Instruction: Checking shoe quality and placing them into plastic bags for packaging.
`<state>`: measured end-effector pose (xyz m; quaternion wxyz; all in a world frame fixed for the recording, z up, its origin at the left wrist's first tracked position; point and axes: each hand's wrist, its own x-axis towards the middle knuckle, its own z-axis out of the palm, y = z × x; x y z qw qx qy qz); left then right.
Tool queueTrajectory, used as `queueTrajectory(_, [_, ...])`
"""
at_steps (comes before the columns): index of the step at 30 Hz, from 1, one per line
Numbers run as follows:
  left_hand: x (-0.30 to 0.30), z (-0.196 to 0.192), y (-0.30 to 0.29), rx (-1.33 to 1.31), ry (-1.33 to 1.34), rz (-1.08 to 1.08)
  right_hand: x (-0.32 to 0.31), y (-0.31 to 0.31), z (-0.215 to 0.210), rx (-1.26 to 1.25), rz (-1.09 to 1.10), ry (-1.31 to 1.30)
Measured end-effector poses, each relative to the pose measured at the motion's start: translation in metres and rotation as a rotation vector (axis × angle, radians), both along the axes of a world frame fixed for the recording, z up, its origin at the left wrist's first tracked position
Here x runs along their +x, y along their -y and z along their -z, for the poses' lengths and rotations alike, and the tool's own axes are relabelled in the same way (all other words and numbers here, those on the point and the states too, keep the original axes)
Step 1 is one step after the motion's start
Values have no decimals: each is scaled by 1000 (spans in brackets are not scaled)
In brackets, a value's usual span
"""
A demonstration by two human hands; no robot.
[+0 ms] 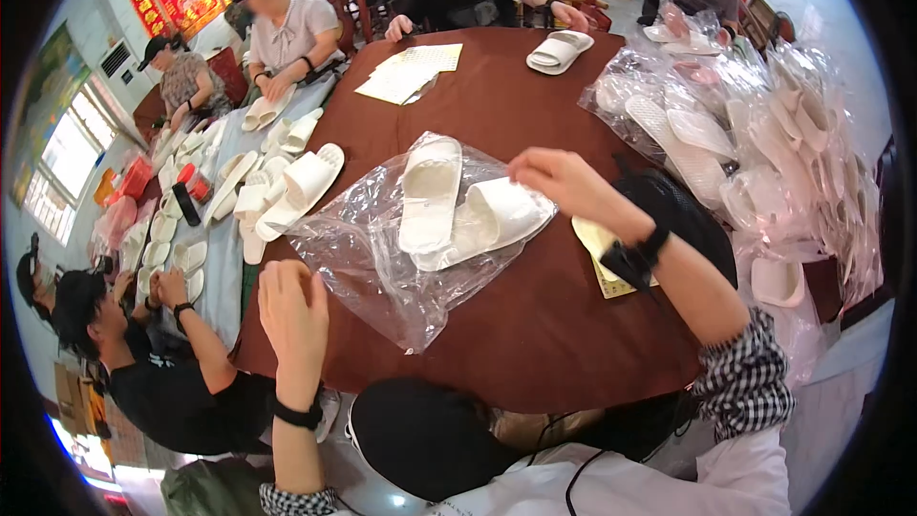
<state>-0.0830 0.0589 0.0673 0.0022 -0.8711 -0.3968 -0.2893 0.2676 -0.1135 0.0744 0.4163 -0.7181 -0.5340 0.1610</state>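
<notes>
A pair of white slippers point(432, 193) lies in front of me on a clear plastic bag point(377, 263). One slipper points away from me; the other is turned to the right and partly overlaps it. My right hand point(571, 189) is over the right-hand slipper's toe end, its fingers bent and thumb apart; whether it touches is hard to tell. Beside the bag's left corner my left hand point(292, 320) is raised, fingers loosely bent, with nothing visible in them. Both wrists wear black bands.
The brown-covered table point(564, 334) also carries papers point(411, 72), a lone pair of slippers point(559, 53) and a yellow sheet point(608, 263). Bagged slippers pile up at right point(783, 134). More slippers point(301, 186) line the left, where several people sit. A black cap point(430, 440) shows below.
</notes>
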Motion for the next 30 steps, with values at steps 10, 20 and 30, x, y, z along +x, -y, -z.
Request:
queueTrajectory(10, [86,25,-11,167,-403,834,48,-79,87,-112,296,29])
queueTrajectory(20, [106,37,-7,-48,-339,938,64,-39,80,-39,-412,-437])
queueTrajectory(30, [96,39,-16,-254,-53,696,-3,-31,31,7,-13,-794])
